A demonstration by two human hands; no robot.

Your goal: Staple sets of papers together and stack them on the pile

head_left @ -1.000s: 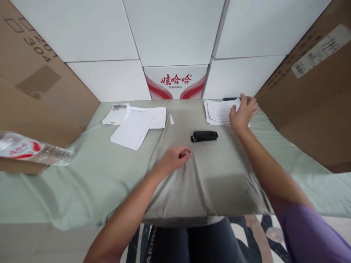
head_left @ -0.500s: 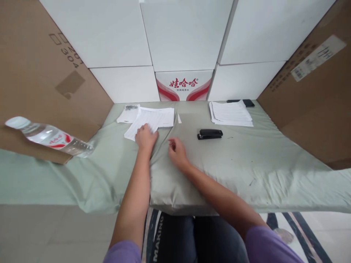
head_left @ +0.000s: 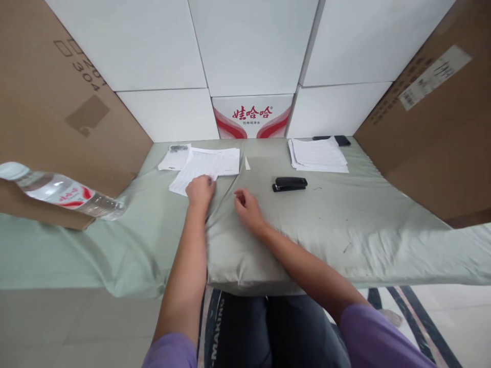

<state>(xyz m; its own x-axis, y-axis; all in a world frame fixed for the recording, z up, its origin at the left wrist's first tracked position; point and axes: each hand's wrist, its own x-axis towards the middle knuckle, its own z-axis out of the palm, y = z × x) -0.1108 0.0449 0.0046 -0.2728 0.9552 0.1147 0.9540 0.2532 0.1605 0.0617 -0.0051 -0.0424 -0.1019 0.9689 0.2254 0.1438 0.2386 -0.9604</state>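
My left hand [head_left: 200, 190] rests with curled fingers on the near corner of a printed white sheet [head_left: 203, 166] lying at the left of the cloth-covered table [head_left: 345, 225]. My right hand [head_left: 247, 207] lies loosely curled on the cloth just to the right, holding nothing. A black stapler [head_left: 289, 184] sits a little beyond and right of my right hand. A neat stack of papers [head_left: 318, 156] lies at the far right of the table, away from both hands.
A smaller paper with a dark clip [head_left: 174, 157] lies far left, a small paper scrap [head_left: 247, 164] mid-table, a dark phone [head_left: 332, 138] behind the stack. A water bottle [head_left: 57, 191] lies on a cardboard box at left. White boxes and cardboard wall the table.
My right hand left the stack at the far right and came back to the middle of the table. My left hand moved forward onto the left sheet's corner.
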